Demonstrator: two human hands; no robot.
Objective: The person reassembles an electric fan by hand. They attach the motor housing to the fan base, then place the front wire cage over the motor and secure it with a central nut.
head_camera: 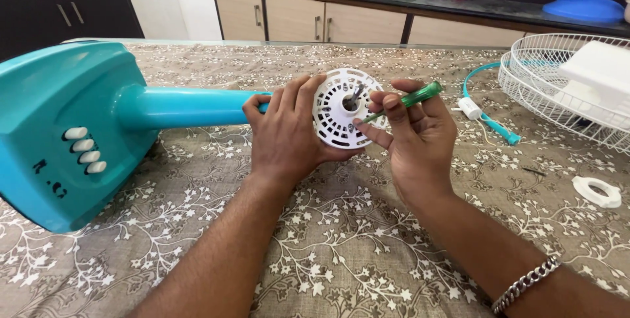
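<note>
White vented motor housing at the table's middle sat gripped in your left hand to steady it, while your right hand pinched the green screwdriver against its face.

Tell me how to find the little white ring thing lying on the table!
Start at the big white wire fan guard on the table's far right. Come toward the right hand's side, past the teal cable. The white plastic ring lies flat and alone on the patterned tablecloth; unlike the round white slotted cover in the left hand, nobody touches it.
</note>
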